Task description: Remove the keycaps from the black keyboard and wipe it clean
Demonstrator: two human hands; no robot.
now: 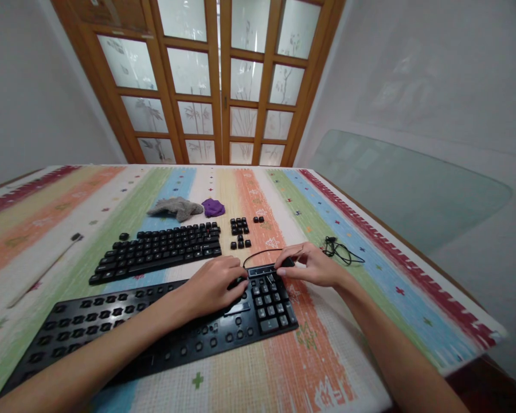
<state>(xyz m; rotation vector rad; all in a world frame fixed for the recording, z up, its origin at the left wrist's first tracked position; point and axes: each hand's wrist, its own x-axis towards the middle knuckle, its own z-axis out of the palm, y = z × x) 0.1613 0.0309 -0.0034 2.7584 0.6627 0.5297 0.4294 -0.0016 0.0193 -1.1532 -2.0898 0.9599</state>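
Currently, the black keyboard (189, 338) spans lower left to centre. My left hand (219, 281), half curled, rests on it mid-frame. My right hand (305, 264), fingers bent, is at its upper-right corner. Cannot tell whether either grips anything. Loose keycaps (165, 248) lie above, left of centre.

The keyboard base (223, 327) looks like smooth, glossy plastic.

I can make out wooden double doors (226, 86) at the top centre of the frame, pale light glowing through frosted panes (188, 71) etched with plants. Plain whitish walls (434, 51) flank them. A table (241, 384) under striped cloth fills my lower frame; right of centre stands a greenish glassy panel (404, 183).
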